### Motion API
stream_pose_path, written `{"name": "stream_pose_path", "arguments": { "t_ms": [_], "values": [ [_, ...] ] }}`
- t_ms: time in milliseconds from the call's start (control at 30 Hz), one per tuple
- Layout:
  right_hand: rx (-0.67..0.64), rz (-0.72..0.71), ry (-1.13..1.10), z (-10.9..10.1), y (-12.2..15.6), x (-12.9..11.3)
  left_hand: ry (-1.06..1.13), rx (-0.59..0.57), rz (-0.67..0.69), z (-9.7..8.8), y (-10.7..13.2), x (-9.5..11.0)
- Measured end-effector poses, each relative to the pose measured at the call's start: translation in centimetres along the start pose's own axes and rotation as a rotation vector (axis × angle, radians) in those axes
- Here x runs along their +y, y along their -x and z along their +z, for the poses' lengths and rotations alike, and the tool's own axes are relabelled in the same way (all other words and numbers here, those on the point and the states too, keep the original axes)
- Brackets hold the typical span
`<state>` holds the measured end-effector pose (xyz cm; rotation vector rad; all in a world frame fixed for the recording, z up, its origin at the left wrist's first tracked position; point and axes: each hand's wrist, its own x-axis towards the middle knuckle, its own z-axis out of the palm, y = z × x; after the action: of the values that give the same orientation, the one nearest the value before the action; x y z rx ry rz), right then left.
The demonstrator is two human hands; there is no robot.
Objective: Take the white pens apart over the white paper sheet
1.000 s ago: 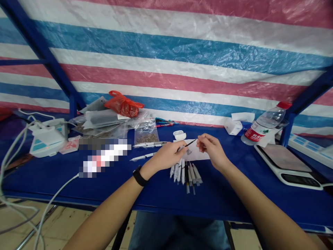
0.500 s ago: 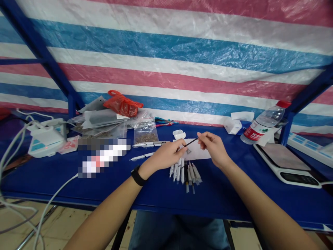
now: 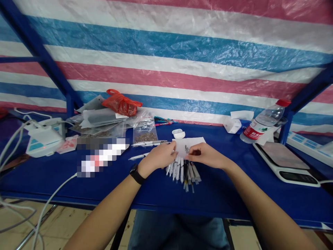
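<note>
Left hand and right hand have dropped together onto the tubes.

The back of the space is covered by a woven plastic tarpaulin striped in pink, white and blue, and it is braced by blue steel frame bars set at a slant on both sides. A blue-topped workbench is stretched across the view, and a stained beige floor is seen beneath it, under even, diffuse light.
</note>
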<state>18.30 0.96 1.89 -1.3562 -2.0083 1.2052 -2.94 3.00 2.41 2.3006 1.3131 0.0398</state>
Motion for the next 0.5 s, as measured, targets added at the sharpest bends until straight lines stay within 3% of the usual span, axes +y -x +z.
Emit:
{"name": "stream_pose_path", "arguments": {
  "t_ms": [100, 233, 367, 500],
  "values": [
    [0.027, -0.004, 0.093, 0.1, -0.2, 0.3, -0.004, 0.004, -0.003, -0.6, 0.2, -0.2],
    [0.246, 0.001, 0.189, -0.5, -0.3, 0.7, -0.175, 0.15, -0.089, -2.3, 0.7, -1.7],
    [0.399, -0.014, 0.235, -0.8, -0.3, 0.8, -0.204, 0.053, -0.148, -3.7, 1.3, -3.7],
    [0.376, -0.044, 0.22, -0.4, -0.2, 0.4, -0.183, 0.044, -0.131, -3.8, 1.4, -4.5]
  ]
}}
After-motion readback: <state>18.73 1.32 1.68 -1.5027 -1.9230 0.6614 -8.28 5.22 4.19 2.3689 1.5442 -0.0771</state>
